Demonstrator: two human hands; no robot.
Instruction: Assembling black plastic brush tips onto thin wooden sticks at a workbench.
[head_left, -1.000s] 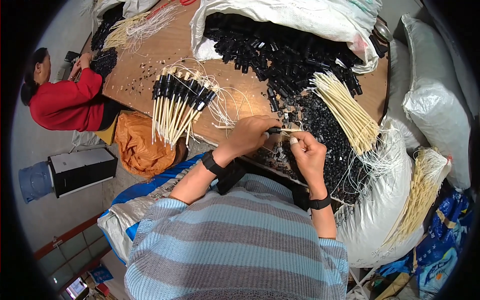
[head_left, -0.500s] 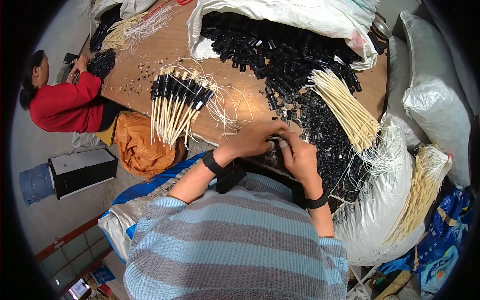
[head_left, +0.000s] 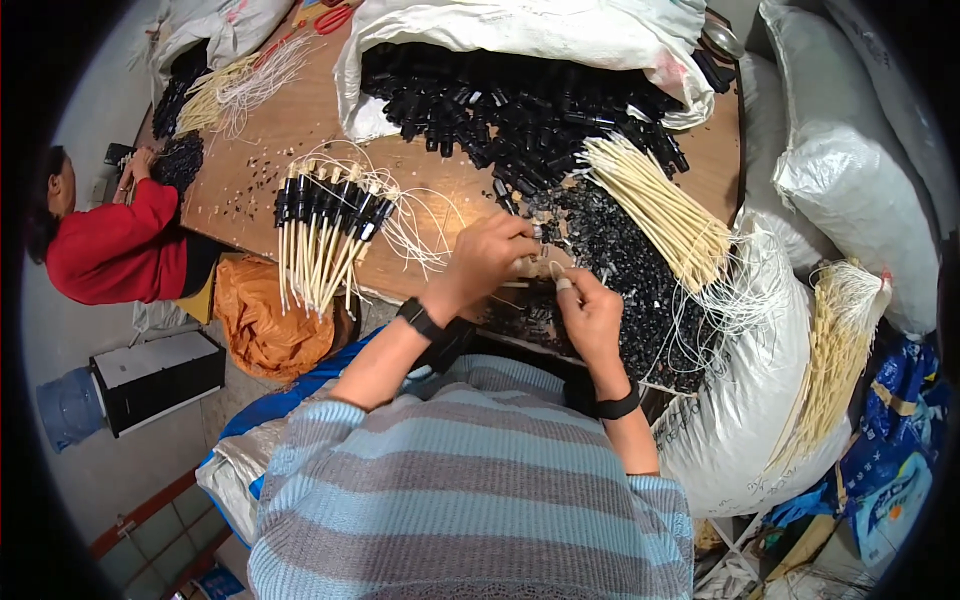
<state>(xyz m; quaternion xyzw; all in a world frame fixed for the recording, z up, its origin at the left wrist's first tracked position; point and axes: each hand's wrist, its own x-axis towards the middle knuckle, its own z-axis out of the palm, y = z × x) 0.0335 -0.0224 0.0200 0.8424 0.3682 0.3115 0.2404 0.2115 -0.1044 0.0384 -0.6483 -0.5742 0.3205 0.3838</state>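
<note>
My left hand [head_left: 490, 258] is closed near the table's front edge, fingers curled inward; what it holds is mostly hidden. Close to its fingertips is a small black plastic part [head_left: 549, 233], and a short piece of cream tube [head_left: 513, 284] shows below the hand. To the right, my right hand [head_left: 592, 312] pinches a thin white cord [head_left: 555, 268] between thumb and forefinger, its thumb wrapped in white. On the left lies a fanned bundle of cream tubes with black connectors [head_left: 335, 215] and loose white cords.
Small black pieces [head_left: 640, 270] spread right of my hands, under a bundle of cream tubes [head_left: 660, 210]. Behind them an open white sack [head_left: 520, 30] spills black connectors [head_left: 480, 100]. Full sacks [head_left: 830, 150] stand at right. A person in red [head_left: 120, 240] works at the far left.
My hands have come apart; the left has risen away toward the black parts, and the right now shows the cord at its fingertips. The whole view has shifted slightly.
</note>
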